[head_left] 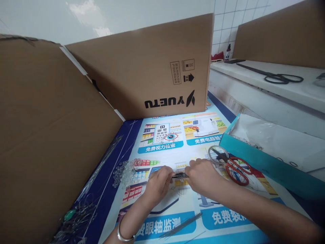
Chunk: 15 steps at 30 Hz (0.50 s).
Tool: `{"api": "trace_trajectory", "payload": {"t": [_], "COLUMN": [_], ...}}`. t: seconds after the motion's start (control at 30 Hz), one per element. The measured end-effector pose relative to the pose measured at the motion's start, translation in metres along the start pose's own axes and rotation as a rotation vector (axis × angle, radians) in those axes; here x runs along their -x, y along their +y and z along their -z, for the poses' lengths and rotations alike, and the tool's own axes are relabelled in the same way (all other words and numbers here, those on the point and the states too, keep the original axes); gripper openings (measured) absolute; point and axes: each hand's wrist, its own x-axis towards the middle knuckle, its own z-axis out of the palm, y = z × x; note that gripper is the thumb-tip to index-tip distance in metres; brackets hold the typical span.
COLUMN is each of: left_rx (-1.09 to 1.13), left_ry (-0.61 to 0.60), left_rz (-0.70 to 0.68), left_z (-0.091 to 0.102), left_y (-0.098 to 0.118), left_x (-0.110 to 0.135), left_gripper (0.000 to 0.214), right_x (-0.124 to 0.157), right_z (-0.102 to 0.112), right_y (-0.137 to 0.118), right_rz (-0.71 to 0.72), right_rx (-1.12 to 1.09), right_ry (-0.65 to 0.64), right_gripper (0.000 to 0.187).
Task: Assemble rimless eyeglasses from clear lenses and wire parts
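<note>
the right hand is curled closed around dark pliers — their nose points at the left hand, fingers pinched together there, their grip too small to make out — over the printed sheet, between clear beads and red-handled scissors

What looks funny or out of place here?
The big letters on the cardboard are upside down, which looks odd. At the lower left, thin strands lie in a messy tangle, unlike the straight bundle near the bottom middle.
</note>
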Motion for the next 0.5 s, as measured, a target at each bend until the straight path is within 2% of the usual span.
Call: {"api": "trace_trajectory", "payload": {"t": [0.5], "left_rx": [0.017], "left_ry": [-0.004], "left_rz": [-0.045], "left_z": [0.0026], "left_y": [-0.0045], "left_x": [-0.0004], "left_gripper": [0.011], "right_x": [-0.0001], "right_z": [-0.0008], "right_y": [-0.0018], "right_rz": [-0.007], "right_rx": [-0.025], "right_ry": [-0.045], "right_gripper": [0.030]}}
